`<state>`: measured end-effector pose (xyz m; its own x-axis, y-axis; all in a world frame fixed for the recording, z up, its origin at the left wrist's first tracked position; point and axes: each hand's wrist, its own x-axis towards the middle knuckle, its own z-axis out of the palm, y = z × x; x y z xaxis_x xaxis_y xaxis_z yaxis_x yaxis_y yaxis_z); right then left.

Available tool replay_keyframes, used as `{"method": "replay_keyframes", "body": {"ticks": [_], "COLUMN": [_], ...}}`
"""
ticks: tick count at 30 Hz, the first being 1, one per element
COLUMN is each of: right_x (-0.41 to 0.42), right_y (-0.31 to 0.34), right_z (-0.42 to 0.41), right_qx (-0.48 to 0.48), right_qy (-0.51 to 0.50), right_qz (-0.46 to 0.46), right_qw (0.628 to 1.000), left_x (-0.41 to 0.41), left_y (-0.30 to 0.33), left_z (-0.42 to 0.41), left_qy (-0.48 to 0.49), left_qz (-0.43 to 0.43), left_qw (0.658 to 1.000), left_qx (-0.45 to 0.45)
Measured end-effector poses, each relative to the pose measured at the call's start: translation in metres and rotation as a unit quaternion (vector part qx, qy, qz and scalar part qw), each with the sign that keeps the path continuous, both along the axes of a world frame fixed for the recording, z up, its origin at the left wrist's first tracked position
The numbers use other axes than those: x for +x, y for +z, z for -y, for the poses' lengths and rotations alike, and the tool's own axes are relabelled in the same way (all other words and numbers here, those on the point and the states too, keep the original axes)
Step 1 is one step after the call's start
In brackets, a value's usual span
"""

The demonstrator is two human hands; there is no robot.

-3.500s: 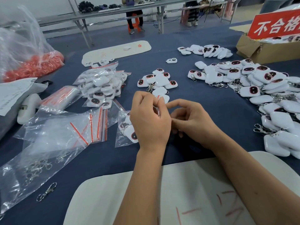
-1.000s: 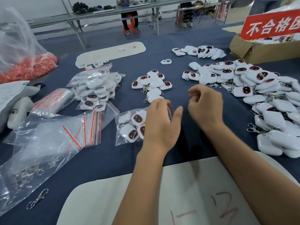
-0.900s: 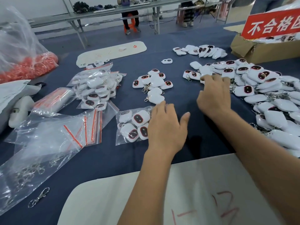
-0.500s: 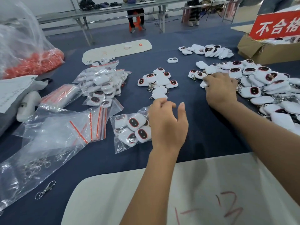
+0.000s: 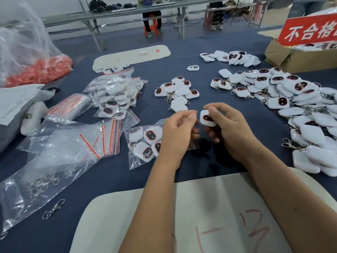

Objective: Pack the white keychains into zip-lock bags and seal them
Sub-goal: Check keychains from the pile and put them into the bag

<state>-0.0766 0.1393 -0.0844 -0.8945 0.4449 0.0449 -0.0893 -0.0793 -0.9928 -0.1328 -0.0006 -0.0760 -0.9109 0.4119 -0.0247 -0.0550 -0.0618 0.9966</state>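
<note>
Two hands meet over the middle of the blue table (image 5: 116, 181). The right hand (image 5: 230, 130) pinches one white keychain (image 5: 207, 119) between thumb and fingers, with its dark face turned up. The left hand (image 5: 177, 133) is just beside it, fingers curled with the thumb and fingertips close together; I cannot tell if it holds anything. Under the left hand lies a small bag (image 5: 144, 143) with a few keychains inside, partly hidden by the wrist. A little group (image 5: 176, 91) of loose keychains sits just past the hands, toward the far edge. A big pile (image 5: 295, 106) of them spreads along the right edge. A smaller row (image 5: 231, 58) lies near the far right corner, next to a box (image 5: 290, 58) with a red sign (image 5: 310, 31). To the left of the middle is a heap of filled bags (image 5: 116, 94), and nearer the left edge lie empty bags (image 5: 73, 143) with red strips. A metal clip (image 5: 53, 209) lies alone near the front left corner. A large clear sack (image 5: 29, 57) with orange bits stands at the far left corner. A white board (image 5: 215, 207) with red marks rests at the front edge under the arms.
</note>
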Motion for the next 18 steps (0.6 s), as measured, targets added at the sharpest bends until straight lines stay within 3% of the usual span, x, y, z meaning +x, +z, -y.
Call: {"method": "replay_keyframes", "body": {"ticks": [3,11,18], "right_x": [0.003,0.002,0.001], "right_y": [-0.001,-0.003,-0.011], "right_z": [0.002,0.005,0.007], "right_qx": [-0.007,-0.030,0.119], "right_qy": [-0.018,0.003,-0.092], "right_qz": [-0.002,-0.017,-0.011], "right_qw": [1.000,0.999,0.989], "left_x": [0.002,-0.002,-0.002], "left_y": [-0.003,-0.010,-0.013], "left_z": [0.001,-0.002,-0.005], "left_qy": [-0.029,0.049,0.103], "left_qz": [-0.053,-0.152,-0.099], "left_qw": [0.997,0.985,0.990], "left_qx": [-0.043,-0.068,-0.012]}}
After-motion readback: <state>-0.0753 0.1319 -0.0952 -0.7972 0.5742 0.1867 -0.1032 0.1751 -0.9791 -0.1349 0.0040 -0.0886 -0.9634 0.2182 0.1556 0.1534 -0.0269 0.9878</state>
